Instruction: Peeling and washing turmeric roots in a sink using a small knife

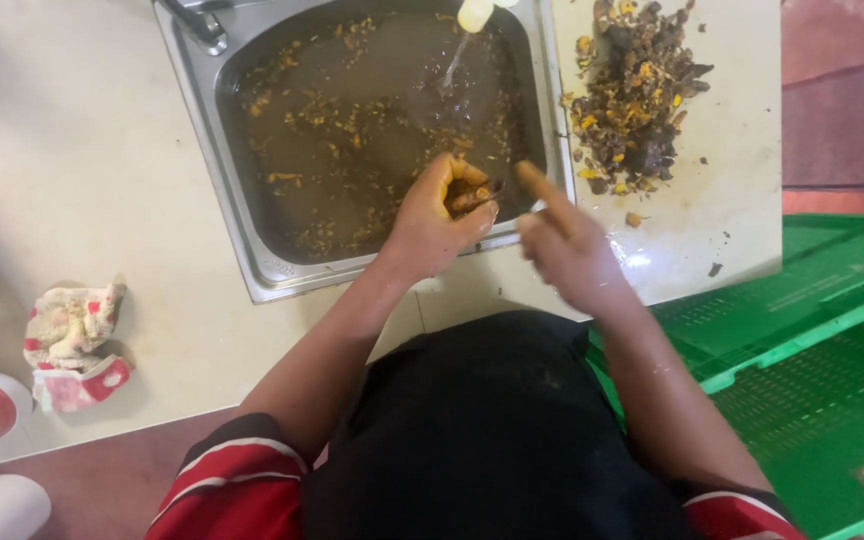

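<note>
**Hands over a sink of murky water**

Over the near rim of the steel sink (252, 250), the left hand (437, 215) curls its fingers (472, 198) around a small dark, root-like piece (487, 192), gripping it just above the brown water. Blur makes the piece hard to identify; it may be a bit of root or peel. Just beside it, the right hand (567, 245) is smeared by motion, fingers loosely extended and not closed on anything that can be made out, with one finger pointing up toward the sink's right edge.

Yellowish scraps float across the water, and a thin stream falls into it from a pale tap spout (474, 14) at the far side. Right of the sink, on the pale bench (102, 170), lies a heap of dark and yellow peelings (632, 95). On the bench's left part sits a crumpled red-and-cream cloth (72, 340), well apart from both hands. A green plastic crate (822, 380) stands at the person's right side, below bench level.
</note>
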